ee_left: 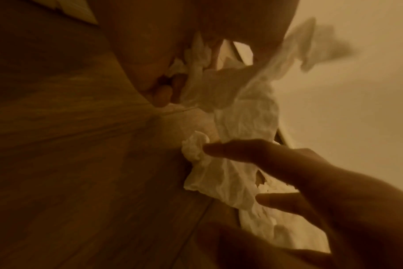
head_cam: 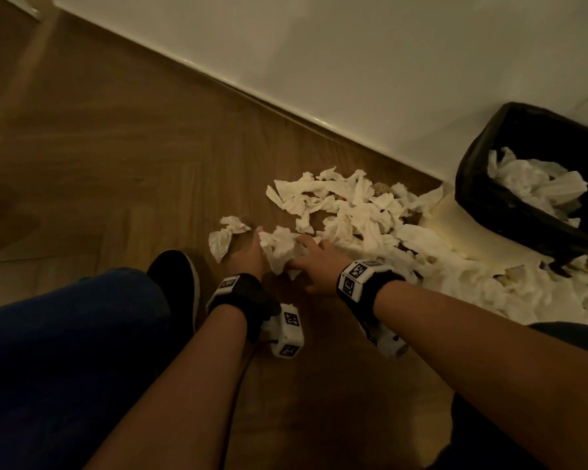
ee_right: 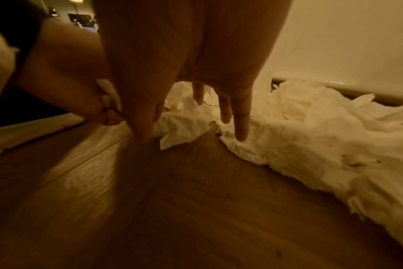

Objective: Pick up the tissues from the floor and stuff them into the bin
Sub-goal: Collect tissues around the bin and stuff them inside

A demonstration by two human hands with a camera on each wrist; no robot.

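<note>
White crumpled tissues [head_cam: 353, 215] lie heaped on the wooden floor, stretching right toward the black-lined bin [head_cam: 472, 157], which holds more tissues [head_cam: 537, 184]. My left hand [head_cam: 252, 252] grips a tissue clump [head_cam: 279, 249] at the pile's near left end; the left wrist view shows its curled fingers [ee_left: 166, 94] round that tissue [ee_left: 219, 87]. My right hand [head_cam: 311, 262] is just right of it, touching the same clump. Its straight, spread fingers [ee_right: 240, 127] point down onto the tissues [ee_right: 311, 131]. The left hand [ee_right: 65, 81] shows beside it.
A separate tissue [head_cam: 224, 237] lies left of the hands. My black shoe [head_cam: 177, 276] and blue-trousered leg [head_cam: 65, 334] are at the near left. A white wall with a skirting board [head_cam: 286, 106] runs diagonally behind the pile and bin.
</note>
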